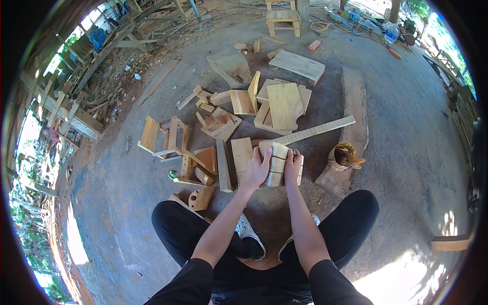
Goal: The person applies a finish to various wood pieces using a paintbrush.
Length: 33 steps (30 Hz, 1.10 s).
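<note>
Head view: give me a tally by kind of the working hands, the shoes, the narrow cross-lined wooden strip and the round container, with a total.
Hands, left hand and right hand: 2
Shoes: 2
Cross-lined strip: 1
Round container: 1
Total: 6
Held wood not counted; its pieces can't be separated surely.

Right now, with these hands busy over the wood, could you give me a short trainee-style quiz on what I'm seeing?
1. True or false: the left hand is clear of the wooden blocks.
2. Which stands to the right of the right hand: A, a hammer; B, a brown container; C, a lamp?
3. Fill in: the long wooden strip slants away from the hands toward the ____.

Key: 1, false, it touches them; 2, B; 3, right.
</note>
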Available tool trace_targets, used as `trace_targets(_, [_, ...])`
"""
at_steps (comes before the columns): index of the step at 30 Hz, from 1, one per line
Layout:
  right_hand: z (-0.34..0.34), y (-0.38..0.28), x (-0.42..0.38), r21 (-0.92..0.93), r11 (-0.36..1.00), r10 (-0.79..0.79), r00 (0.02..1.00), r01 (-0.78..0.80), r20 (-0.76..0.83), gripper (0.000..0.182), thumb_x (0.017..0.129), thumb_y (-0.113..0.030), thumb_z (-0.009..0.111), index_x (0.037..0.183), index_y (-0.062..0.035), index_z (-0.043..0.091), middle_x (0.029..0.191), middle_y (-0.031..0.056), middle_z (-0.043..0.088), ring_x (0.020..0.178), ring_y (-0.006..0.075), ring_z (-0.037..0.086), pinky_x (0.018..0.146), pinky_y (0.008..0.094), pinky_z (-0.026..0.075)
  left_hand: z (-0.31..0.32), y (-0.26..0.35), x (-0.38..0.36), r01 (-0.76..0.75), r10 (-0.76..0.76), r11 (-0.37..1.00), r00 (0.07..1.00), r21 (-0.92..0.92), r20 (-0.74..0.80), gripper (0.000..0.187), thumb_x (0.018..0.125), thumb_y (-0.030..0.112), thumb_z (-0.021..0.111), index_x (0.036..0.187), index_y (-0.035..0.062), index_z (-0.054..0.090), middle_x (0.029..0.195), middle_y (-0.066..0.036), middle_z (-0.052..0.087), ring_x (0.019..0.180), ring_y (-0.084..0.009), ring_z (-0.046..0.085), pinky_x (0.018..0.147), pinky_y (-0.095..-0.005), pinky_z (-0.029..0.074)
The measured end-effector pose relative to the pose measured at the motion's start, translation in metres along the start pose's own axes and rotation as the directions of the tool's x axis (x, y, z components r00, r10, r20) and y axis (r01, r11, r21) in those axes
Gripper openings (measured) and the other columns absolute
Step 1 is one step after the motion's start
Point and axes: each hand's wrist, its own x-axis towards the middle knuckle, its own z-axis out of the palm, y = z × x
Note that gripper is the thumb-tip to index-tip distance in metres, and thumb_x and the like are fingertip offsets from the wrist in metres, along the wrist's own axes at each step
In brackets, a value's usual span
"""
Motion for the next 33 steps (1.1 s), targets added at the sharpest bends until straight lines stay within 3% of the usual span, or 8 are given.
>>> trace_targets(4, [0.002,-0.016,-0.008,-0.027,0.999,0.035,0.998,-0.034,0.058,0.066,0.107,-0.050,0.060,0.147,0.0023,0.052,0.135,0.0211,0.062,0.131,0.0352,0.057,0.114,0.0460,0.042,0.000,-0.006,0.004,0.000,0.000,1.000,1.000,-0.025,-0.008,0.078,0.107,0.063,0.051,0.140,-0.0074,0.051,0.112,-0.042,0.070,0.114,-0.0575,0.066,0.096,-0.0567,0.054])
trace_targets(7, [0.013,-0.027,-0.012,0.019,0.998,-0.064,0.985,0.062,0.161,0.064,0.108,-0.047,0.060,0.149,0.0022,0.051,0.149,0.0291,0.052,0.156,0.0468,0.029,0.127,0.0523,0.026,-0.001,-0.012,0.010,0.027,-0.027,0.999,1.000,-0.046,-0.003,0.078,0.107,0.063,0.051,0.139,-0.0075,0.051,0.111,-0.042,0.070,0.114,-0.0582,0.066,0.095,-0.0575,0.054])
trace_targets(12, [0.034,-0.084,-0.045,-0.009,0.948,-0.308,0.920,0.319,0.244,0.064,0.108,-0.043,0.060,0.154,0.0005,0.048,0.166,0.0357,0.030,0.157,0.0496,0.026,0.128,0.0530,0.025,-0.006,-0.024,0.020,0.090,-0.088,0.993,0.996,-0.073,0.034,0.076,0.108,0.061,0.049,0.133,-0.0101,0.052,0.107,-0.043,0.070,0.110,-0.0593,0.067,0.092,-0.0589,0.054])
trace_targets(16, [0.034,-0.080,-0.050,0.034,0.924,-0.372,0.872,0.381,0.320,0.052,0.108,-0.039,0.062,0.151,-0.0103,0.056,0.167,0.0314,0.032,0.156,0.0488,0.030,0.127,0.0532,0.028,-0.011,-0.034,0.024,0.122,-0.122,0.989,0.993,-0.081,0.006,0.076,0.109,0.059,0.048,0.136,-0.0117,0.051,0.111,-0.043,0.070,0.114,-0.0580,0.066,0.094,-0.0570,0.054])
trace_targets(23, [-0.003,0.029,-0.020,-0.466,0.872,0.236,0.963,-0.151,0.130,0.072,0.103,-0.069,0.049,0.161,-0.0258,0.049,0.171,0.0247,0.033,0.161,0.0438,0.023,0.131,0.0572,0.010,-0.008,-0.092,0.037,0.191,-0.205,0.958,0.978,-0.213,-0.042,0.084,0.110,0.062,0.045,0.151,-0.0113,0.046,0.145,-0.036,0.059,0.142,-0.0484,0.053,0.118,-0.0462,0.041])
trace_targets(26, [0.004,0.027,-0.020,-0.511,0.845,0.249,0.961,-0.157,0.117,0.073,0.103,-0.068,0.051,0.160,-0.0227,0.051,0.165,0.0262,0.042,0.157,0.0438,0.034,0.129,0.0552,0.021,-0.013,-0.088,0.037,0.177,-0.189,0.940,0.982,-0.290,-0.013,0.084,0.110,0.062,0.045,0.152,-0.0107,0.046,0.149,-0.034,0.058,0.145,-0.0457,0.051,0.120,-0.0450,0.038])
trace_targets(32, [0.029,-0.084,-0.047,-0.123,0.981,-0.100,0.934,0.150,0.344,0.062,0.110,-0.053,0.053,0.160,-0.0166,0.052,0.168,0.0324,0.033,0.159,0.0447,0.029,0.129,0.0495,0.025,-0.009,-0.056,0.042,0.224,-0.221,0.943,0.974,-0.245,0.040,0.072,0.110,0.054,0.051,0.142,-0.0099,0.054,0.139,-0.031,0.065,0.137,-0.0434,0.059,0.115,-0.0448,0.044])
trace_targets(33, [0.038,-0.087,-0.048,-0.033,0.983,-0.158,0.914,0.183,0.374,0.062,0.110,-0.053,0.054,0.160,-0.0164,0.053,0.170,0.0322,0.031,0.160,0.0442,0.028,0.129,0.0492,0.025,-0.007,-0.054,0.048,0.241,-0.211,0.857,0.971,-0.455,0.115,0.072,0.109,0.055,0.050,0.139,-0.0096,0.056,0.139,-0.033,0.065,0.135,-0.0457,0.060,0.113,-0.0463,0.045])
